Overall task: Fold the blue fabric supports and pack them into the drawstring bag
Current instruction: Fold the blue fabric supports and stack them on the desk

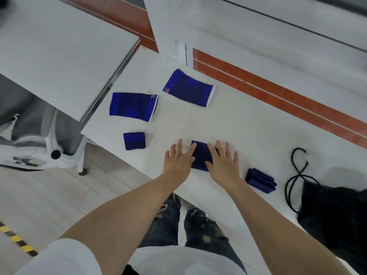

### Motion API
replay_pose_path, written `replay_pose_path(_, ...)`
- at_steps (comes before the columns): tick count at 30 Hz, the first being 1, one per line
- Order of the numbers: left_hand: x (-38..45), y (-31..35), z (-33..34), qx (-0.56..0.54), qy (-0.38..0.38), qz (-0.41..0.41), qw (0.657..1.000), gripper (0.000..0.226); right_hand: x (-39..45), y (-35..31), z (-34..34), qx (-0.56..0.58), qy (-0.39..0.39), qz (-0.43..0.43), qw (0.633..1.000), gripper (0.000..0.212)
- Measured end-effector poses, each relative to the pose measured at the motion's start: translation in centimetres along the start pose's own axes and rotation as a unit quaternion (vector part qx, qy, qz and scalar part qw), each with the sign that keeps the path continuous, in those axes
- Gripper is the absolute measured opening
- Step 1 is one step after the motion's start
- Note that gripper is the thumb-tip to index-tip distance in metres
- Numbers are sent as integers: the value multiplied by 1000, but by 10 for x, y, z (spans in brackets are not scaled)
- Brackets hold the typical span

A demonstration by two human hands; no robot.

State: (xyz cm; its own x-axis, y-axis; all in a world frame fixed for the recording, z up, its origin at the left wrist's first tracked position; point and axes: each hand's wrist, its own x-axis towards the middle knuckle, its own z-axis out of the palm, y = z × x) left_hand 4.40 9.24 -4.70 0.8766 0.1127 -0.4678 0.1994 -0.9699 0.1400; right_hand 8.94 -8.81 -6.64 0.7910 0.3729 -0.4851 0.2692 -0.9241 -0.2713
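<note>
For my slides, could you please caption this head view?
Both hands flatten a blue support beside the black drawstring bag.

Both bare forearms reach forward, roughly parallel, from short white sleeves. The left hand (179,159) lies palm down, fingers spread and pointing away from the body. The right hand (223,161) is likewise flat, fingers splayed. The two hands sit close together; their thumbs seem apart, though that is hard to judge.
</note>
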Motion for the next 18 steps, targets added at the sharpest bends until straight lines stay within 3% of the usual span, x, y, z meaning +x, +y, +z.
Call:
replay_pose_path(8,-26,-9,-40,14,98,17,995,43,-16,-27,-27,88,156,5,984,35)
replay_pose_path(18,20,-102,-77,18,102,-8,995,41,28,-85,-50,106,176,8,979,29)
